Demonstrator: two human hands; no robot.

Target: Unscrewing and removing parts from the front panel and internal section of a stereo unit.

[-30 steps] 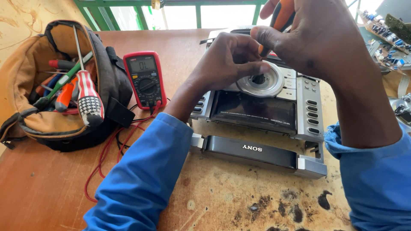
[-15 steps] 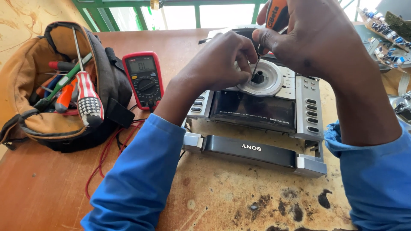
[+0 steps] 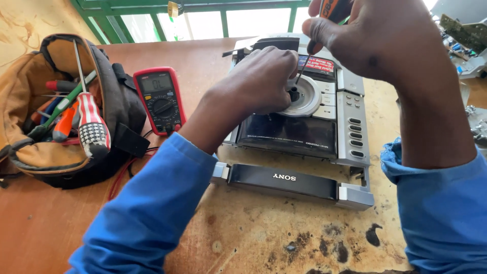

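Note:
A silver and black stereo front panel [image 3: 324, 137] lies face up on the worn wooden table [image 3: 253, 238]. Its round silver dial [image 3: 309, 99] has a dark hub in the middle. My left hand [image 3: 258, 83] rests on the panel with its fingertips at the dial's left edge. My right hand [image 3: 375, 38] is above, gripping a screwdriver [image 3: 317, 35] with an orange and black handle. The thin shaft slants down and its tip meets the dial's hub. A loose black strip [image 3: 284, 180] with silver ends lies just in front of the panel.
A red multimeter [image 3: 160, 99] sits left of the panel, its red leads trailing toward me. Further left an open tan tool bag [image 3: 56, 152] holds several screwdrivers. Circuit boards and parts [image 3: 469, 35] lie at the right edge. A green window frame runs along the back.
My right hand has shifted the screwdriver so its tip now sits at the dial's hub. My left hand stayed on the dial. The view moved slightly closer.

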